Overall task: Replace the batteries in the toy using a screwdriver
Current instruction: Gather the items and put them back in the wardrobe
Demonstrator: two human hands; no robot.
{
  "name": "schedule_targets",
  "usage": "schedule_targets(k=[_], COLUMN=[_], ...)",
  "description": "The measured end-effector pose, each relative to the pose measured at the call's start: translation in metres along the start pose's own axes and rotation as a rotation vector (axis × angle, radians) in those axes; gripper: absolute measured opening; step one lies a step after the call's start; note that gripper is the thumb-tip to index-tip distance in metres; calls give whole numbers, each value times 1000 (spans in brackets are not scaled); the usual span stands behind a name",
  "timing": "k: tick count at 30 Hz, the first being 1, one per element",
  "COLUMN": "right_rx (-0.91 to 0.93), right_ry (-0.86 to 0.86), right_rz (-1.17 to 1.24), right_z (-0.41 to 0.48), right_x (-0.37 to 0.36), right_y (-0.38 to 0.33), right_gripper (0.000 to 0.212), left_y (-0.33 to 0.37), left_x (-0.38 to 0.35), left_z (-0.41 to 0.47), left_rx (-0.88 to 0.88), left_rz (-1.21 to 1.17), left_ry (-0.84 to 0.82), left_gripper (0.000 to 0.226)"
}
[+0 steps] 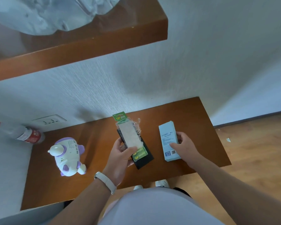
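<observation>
Fingers (131, 150) of neither hand touch the toy (67, 157), which lies on its side well left of the left hand (120, 159), with a toppled bottle (23, 134) farther left by the wall. The left thumb and fingers clasp a battery pack (131, 135) over a flat black case (144, 161). To their right, the right hand (185, 146) pinches a pale blue box (166, 137) by its edges. Supplies seem only now being laid out. No screwdriver shows; perhaps it is boxed. The next move calls for freeing both hands, finding the tool and turning the toy's battery door up. Bare table (96, 143) between toy and left hand gives room. Right of the right hand, the table edge is near.
</observation>
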State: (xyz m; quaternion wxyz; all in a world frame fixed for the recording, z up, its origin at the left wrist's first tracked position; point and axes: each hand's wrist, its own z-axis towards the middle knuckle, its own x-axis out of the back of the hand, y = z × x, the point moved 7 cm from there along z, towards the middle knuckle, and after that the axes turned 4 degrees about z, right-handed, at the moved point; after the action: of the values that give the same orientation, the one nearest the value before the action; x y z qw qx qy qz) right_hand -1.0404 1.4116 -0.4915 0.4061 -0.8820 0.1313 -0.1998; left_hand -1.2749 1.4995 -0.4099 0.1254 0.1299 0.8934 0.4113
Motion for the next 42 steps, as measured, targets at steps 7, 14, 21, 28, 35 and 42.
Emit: schedule_targets(k=[7,14,21,28,35,42], right_rx=[-30,26,104,182,221,261], right_ry=[74,115,229,334,424,582], right_rz=[231,549,782,919,1056,1181], right_z=[-58,-141,-214,-250,-279,-335], right_x=[-4,-16,-12,14,78,191], right_y=[-18,-40,-44,-31,1,68], right_gripper=[45,40,38,46,39,39], left_y=[16,43,47,41,20,-30], left_x=[2,-3,-34,-78,-149,-280], left_z=[-12,-26,-45,-70,-92,-143], left_rx=[-30,-116,-151,-173,-149,-90], left_rz=[83,205,292,338,404,463], left_ry=[-184,-400,-667,-837,-905,-992], left_gripper=[51,46,46,62,63,52])
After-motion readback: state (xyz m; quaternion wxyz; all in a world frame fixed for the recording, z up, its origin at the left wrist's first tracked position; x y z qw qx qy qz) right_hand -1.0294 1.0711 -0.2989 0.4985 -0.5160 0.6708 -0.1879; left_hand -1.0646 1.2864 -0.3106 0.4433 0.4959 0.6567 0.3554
